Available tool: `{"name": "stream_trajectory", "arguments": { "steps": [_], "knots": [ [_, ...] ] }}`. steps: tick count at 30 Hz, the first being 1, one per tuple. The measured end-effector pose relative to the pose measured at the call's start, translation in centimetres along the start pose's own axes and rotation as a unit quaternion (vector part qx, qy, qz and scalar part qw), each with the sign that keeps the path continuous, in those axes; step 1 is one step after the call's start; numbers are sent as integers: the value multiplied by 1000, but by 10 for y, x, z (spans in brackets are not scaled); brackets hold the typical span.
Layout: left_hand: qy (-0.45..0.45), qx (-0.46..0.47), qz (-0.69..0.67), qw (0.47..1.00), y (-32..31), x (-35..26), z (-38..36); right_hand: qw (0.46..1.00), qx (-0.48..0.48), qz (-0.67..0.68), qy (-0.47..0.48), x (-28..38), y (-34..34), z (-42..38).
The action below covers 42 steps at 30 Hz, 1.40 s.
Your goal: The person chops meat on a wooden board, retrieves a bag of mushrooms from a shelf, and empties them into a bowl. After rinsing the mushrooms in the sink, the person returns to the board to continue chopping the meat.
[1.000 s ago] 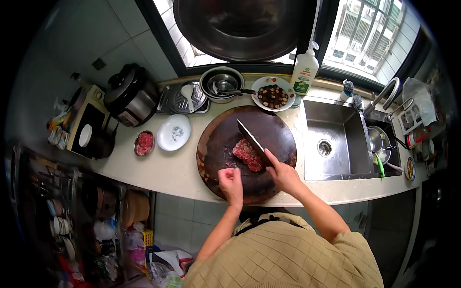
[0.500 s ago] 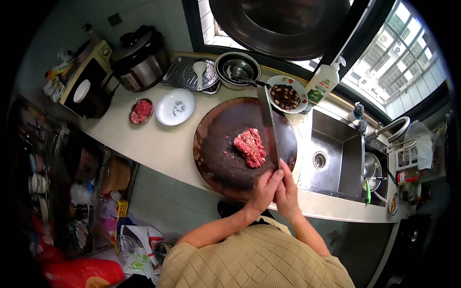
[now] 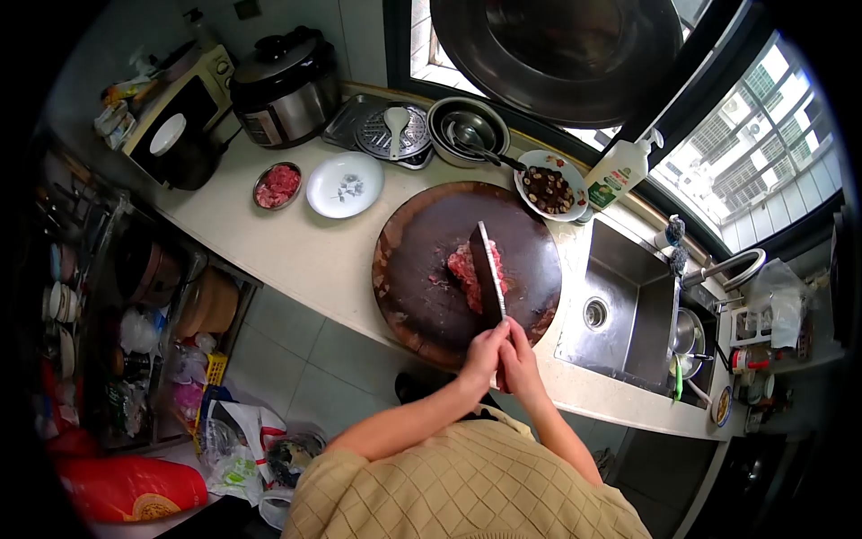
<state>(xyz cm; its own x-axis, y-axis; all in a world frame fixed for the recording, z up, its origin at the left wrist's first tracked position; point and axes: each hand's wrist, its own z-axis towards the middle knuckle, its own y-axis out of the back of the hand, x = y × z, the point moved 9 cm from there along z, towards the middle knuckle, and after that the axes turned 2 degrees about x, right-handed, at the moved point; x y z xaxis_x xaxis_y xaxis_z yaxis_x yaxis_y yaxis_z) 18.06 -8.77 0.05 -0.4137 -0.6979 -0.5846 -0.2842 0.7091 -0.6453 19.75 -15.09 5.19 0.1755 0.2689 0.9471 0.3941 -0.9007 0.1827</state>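
Observation:
Both of my hands are closed round the handle end of a cleaver (image 3: pixel 490 274), my left hand (image 3: pixel 482 357) and my right hand (image 3: pixel 521 361) pressed together. The blade's spine faces up, and the blade lies across a mound of minced red meat (image 3: pixel 461 266), hiding part of it. Whether the edge reaches the wood beneath cannot be seen. Under the meat is a thick round wooden chopping board (image 3: pixel 413 242), dark and stained, with small scraps of meat on it.
Left of the board stand a white plate (image 3: pixel 364 199) and a metal bowl of red meat (image 3: pixel 277 186). Behind are nested metal bowls (image 3: pixel 440 112), a dish of dark pieces (image 3: pixel 549 184) and a pump bottle (image 3: pixel 620 171). A steel sink (image 3: pixel 620 296) lies to the right.
The cleaver has swung down from upright beside the meat onto the meat, moving left. Both hands have shifted slightly left and lower with it. The camera view has shifted slightly.

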Motion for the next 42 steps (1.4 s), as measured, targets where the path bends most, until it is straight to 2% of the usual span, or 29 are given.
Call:
{"name": "stream_trajectory", "arguments": {
  "steps": [1, 3, 4, 5, 7, 9, 10, 11, 13, 15, 16, 19, 20, 21, 23, 24, 27, 28, 31, 32, 35, 36, 37, 39, 42],
  "knots": [
    [29, 53, 2, 998, -3, 3, 0, 993, 23, 38, -109, -17, -3, -1],
    [-10, 28, -12, 999, -8, -4, -2, 996, 41, 27, -69, 21, 3, -3],
    [-22, 50, 4, 998, -19, -16, -16, 997, 47, 24, -60, 33, 4, -13],
    [-42, 77, 23, 996, -33, -38, -27, 999, 36, 6, 0, 44, 5, -14],
    [-155, 75, 81, 982, -40, -62, -38, 994, 23, 20, 106, 61, 4, -19],
    [-280, 35, 170, 944, -29, -65, -41, 989, 15, -15, 149, 41, -1, -15],
    [-239, 9, 118, 964, -19, -50, -36, 985, 12, -32, 172, 37, -4, -14],
    [-153, -51, 89, 983, 10, -17, -15, 999, 46, 5, 8, 6, -10, -6],
    [3, -4, -1, 1000, 13, 9, -9, 991, 80, -13, -111, -9, -13, -6],
    [-43, -13, -3, 999, 3, 0, -12, 991, 73, -4, -109, 16, -4, -13],
    [-41, 33, 16, 998, -10, -13, -23, 995, 84, -15, -47, 31, 0, -17],
    [-198, 54, 106, 973, -41, -54, -47, 989, 53, -28, 139, 66, 6, -28],
    [-275, 33, 141, 950, -41, -61, -49, 990, 57, -38, 124, 54, 6, -24],
    [-213, 13, 103, 971, -31, -46, -42, 991, 62, -49, 110, 43, 5, -20],
    [-86, -26, 28, 996, -8, -11, -28, 995, 88, -39, 0, 8, 0, -10],
    [20, -38, -7, 999, 1, 4, -19, 980, 118, -72, -141, -13, -4, -6],
    [22, -7, -30, 999, -14, -3, -20, 984, 103, -99, -104, 21, 9, -10],
    [-1, 19, -25, 1000, -25, -15, -29, 984, 93, -150, 2, 40, 10, -11],
    [-162, 64, 60, 983, -49, -52, -45, 990, 90, -77, 82, 70, 14, -24],
    [-231, 35, 110, 966, -53, -65, -54, 985, 84, -64, 135, 65, 14, -24],
    [-115, -44, 27, 992, -15, -15, -27, 995, 88, -46, -1, 15, 3, -11],
    [24, -91, -21, 995, 17, 32, -1, 980, 122, -105, -115, -9, 0, -2],
    [-6, -88, 2, 996, 12, 23, -3, 981, 123, -95, -120, -6, 0, -3],
    [14, -72, -6, 997, -8, 6, -14, 981, 125, -82, -121, 12, 9, -3],
    [-79, 12, 26, 996, -41, -31, -36, 989, 142, -45, 22, 51, 14, -10]
  ]
}}
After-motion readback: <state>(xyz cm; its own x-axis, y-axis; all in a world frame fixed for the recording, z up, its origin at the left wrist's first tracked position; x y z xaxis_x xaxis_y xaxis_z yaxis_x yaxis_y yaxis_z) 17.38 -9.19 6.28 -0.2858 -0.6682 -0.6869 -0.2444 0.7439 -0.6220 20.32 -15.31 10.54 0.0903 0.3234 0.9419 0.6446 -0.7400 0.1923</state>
